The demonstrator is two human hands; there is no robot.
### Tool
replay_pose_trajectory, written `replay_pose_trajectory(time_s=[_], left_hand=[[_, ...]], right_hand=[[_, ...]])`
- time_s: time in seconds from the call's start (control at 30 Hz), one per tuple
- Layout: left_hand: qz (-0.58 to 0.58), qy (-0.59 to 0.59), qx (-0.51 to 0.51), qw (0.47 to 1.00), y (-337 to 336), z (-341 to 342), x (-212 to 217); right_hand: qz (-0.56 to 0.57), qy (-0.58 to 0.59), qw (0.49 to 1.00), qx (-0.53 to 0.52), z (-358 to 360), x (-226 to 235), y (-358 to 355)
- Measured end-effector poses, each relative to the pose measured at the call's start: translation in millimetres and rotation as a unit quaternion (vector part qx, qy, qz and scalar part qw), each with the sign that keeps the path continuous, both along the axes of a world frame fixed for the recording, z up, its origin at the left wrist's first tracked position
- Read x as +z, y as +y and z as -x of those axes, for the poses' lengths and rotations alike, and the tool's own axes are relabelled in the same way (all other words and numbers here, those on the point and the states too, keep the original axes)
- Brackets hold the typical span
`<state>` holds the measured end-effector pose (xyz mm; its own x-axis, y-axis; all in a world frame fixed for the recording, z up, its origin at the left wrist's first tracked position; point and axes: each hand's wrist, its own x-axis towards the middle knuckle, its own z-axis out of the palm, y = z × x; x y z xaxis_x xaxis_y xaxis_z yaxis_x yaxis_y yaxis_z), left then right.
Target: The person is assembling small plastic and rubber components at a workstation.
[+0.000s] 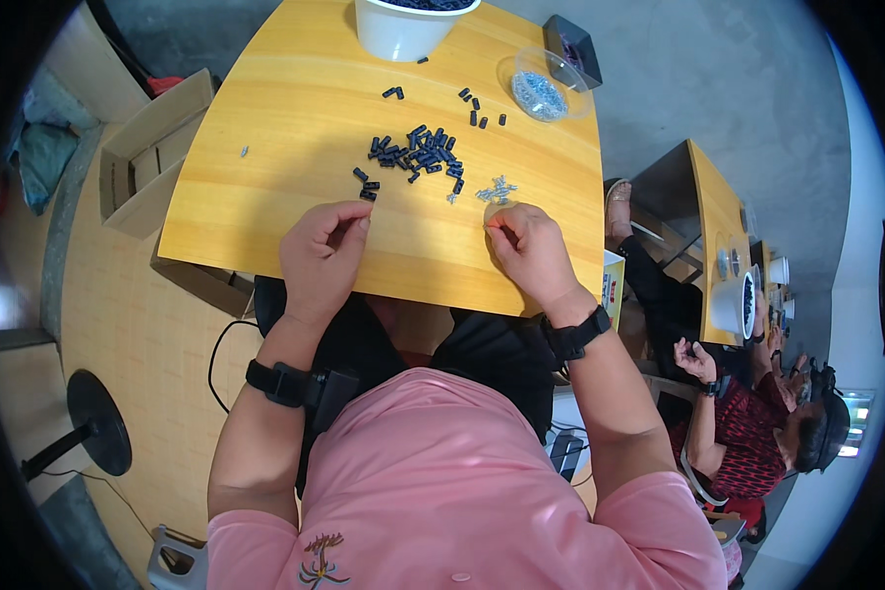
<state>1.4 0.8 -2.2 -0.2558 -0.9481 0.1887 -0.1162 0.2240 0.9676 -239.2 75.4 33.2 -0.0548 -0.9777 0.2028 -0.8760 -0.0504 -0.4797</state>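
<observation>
My left hand (326, 258) hovers over the near left part of the table with thumb and forefinger pinched together; whatever is between them is too small to make out. Just beyond its fingertips lie a few short black cylindrical pieces (368, 194). My right hand (533, 251) is also closed in a pinch near the table's front edge, its fingertips beside a small pile of silver screw-like parts (498, 190). What it pinches, if anything, is hidden. Between and beyond both hands spreads a heap of the same black pieces (418, 152).
On the yellow wooden table (265, 128) stand a white tub (403, 34) of black pieces, a clear round dish (541, 95) of silver parts and a dark box (573, 49). Cardboard boxes (152, 162) sit left. Another person (742, 423) works at a table on the right.
</observation>
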Motion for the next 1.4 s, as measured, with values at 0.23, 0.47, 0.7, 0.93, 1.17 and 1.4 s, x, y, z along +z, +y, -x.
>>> replay_pose_trajectory(time_s=[0.23, 0.47, 0.7, 0.93, 1.17, 1.4], left_hand=[[-0.002, -0.003, 0.004, 1.0, -0.5, 0.6, 0.8], [-0.003, 0.012, 0.006, 1.0, -0.2, -2.1, -3.7], [0.016, 0.008, 0.006, 1.0, 1.4, 1.3, -1.4], [0.028, -0.006, 0.013, 0.999, 1.3, 0.0, -3.2], [0.022, -0.004, 0.013, 1.0, 0.5, 1.7, -3.8], [0.012, -0.017, 0.011, 1.0, -0.8, 1.3, 0.8]], right_hand=[[0.005, 0.073, 0.997, 0.023, -9.7, 4.5, -0.2], [-0.024, 0.201, 0.978, 0.058, -20.1, 10.5, -1.1], [0.01, 0.105, 0.994, 0.007, -3.3, -5.1, -1.5], [0.021, 0.028, 0.999, -0.008, -3.2, -2.9, 0.4], [0.028, 0.053, 0.998, -0.009, -11.5, -2.7, 0.0], [0.031, 0.066, 0.997, 0.006, -15.8, 2.8, -2.5]])
